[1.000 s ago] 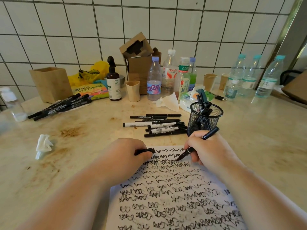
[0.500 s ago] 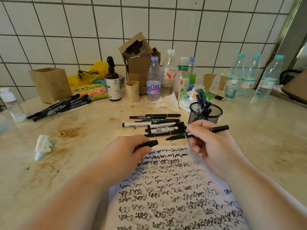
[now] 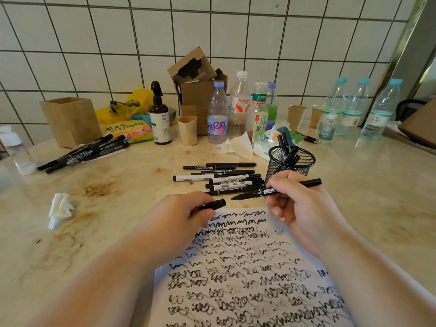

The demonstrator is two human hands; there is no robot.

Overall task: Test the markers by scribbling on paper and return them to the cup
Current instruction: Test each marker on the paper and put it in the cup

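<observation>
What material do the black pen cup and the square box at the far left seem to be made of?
The pen cup looks like black-coated wire mesh, probably metal: a fine grid you can see the markers through, with a solid rolled rim. The square box looks like light wood or bamboo, matte: flat tan panels with visible thickness at the top edge. The grain is too faint to tell which.

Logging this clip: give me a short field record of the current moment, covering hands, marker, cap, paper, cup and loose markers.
left hand: grips the cap, open end toward the marker tip
right hand: holds the marker roughly level, bare tip pointing left, off the sheet
paper: covered in rows of black scribbles
cup: black mesh, upright behind the right hand, several markers standing in it
loose markers: pile on the counter left of the cup; second bunch far left by the wooden box
step: capping looks next, not done
</observation>
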